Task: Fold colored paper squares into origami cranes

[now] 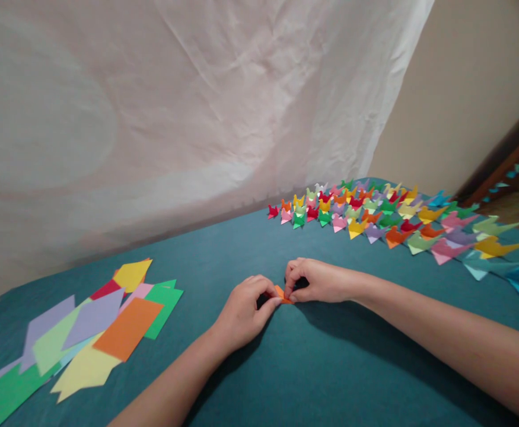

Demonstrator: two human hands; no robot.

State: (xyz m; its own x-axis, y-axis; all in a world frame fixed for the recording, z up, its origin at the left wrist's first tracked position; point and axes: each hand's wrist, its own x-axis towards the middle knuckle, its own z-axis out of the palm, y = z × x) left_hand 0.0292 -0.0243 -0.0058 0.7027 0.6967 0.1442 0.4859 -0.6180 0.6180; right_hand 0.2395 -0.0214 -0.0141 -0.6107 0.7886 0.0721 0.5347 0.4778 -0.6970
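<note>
A small piece of folded orange paper (281, 293) lies low over the table between my two hands, mostly covered by fingers. My left hand (251, 305) pinches its left side between thumb and forefinger. From the right, my right hand (311, 280) grips the other side with thumb and fingertips, the fingers curled. How the paper is folded beneath the fingers cannot be made out.
Loose coloured paper sheets (128, 329) lie overlapping at the left of the teal-covered table (241, 379). Many folded paper birds (395, 236) stand in rows at the back right. Behind the table hangs a pale cloth (174, 107). More blue folded pieces (515, 172) show at the far right.
</note>
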